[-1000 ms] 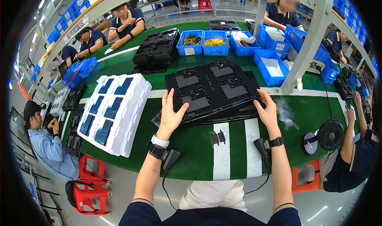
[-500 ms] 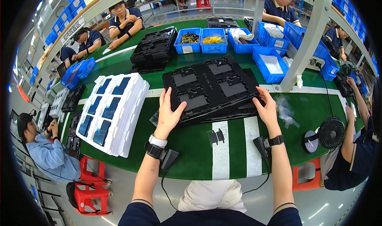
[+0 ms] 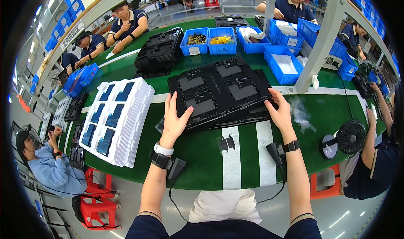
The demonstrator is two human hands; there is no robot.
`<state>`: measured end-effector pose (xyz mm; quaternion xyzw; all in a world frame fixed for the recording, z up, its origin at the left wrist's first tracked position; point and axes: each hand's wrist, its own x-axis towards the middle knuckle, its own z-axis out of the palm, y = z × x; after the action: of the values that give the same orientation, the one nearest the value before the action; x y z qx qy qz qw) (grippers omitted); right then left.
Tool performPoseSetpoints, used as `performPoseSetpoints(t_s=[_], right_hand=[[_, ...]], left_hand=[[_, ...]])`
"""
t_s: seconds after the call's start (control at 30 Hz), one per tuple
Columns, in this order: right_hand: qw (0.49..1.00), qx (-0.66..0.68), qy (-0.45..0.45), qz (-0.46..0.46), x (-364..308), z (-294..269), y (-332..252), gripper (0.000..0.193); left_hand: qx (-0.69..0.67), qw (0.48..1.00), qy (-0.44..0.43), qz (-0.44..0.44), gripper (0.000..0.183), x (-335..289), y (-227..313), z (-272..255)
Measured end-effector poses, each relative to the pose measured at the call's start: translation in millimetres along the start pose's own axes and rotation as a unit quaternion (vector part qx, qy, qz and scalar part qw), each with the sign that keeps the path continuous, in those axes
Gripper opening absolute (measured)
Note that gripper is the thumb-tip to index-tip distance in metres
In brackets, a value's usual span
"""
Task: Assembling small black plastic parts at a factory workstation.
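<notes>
A black plastic tray with several L-shaped recesses lies askew on top of another black tray on the green bench. My left hand grips its left side, with the thumb along the near edge. At the right side my right hand holds the same tray by its corner, thumb and fingers at the rim. The undersides of both grips are hidden. Just in front of the trays, a small dark flat part rests on a white strip.
To the left stands a stack of white trays with dark screens. Behind are stacked black trays and blue bins of small parts. A metal post, clear plastic film and a fan are on the right. Co-workers sit around.
The whole view has shifted slightly. Both hands keep their hold on the tray, which stays in nearly the same place.
</notes>
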<state>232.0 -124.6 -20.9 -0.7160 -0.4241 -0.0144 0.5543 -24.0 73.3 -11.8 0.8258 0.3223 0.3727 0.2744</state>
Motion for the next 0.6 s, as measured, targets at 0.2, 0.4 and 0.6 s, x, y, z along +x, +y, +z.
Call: performPoseSetpoints(t_s=[0.2, 0.4, 0.6], right_hand=[[1.000, -0.003, -0.002, 0.000, -1.6, -0.2, -1.3, 0.040], [0.999, -0.010, -0.026, 0.032, 0.4, -2.3, -4.8, 0.040], [1.000, 0.000, 0.001, 0.001, -1.0, 0.5, -3.1, 0.039]], left_hand=[[-0.006, 1.000, -0.019, -0.009, 0.070, -0.3, -1.0, -0.4], [-0.010, 1.000, -0.021, -0.008, 0.070, 0.7, 2.4, -2.6], [-0.001, 1.000, -0.020, -0.010, 0.069, 0.5, 0.4, -1.3]])
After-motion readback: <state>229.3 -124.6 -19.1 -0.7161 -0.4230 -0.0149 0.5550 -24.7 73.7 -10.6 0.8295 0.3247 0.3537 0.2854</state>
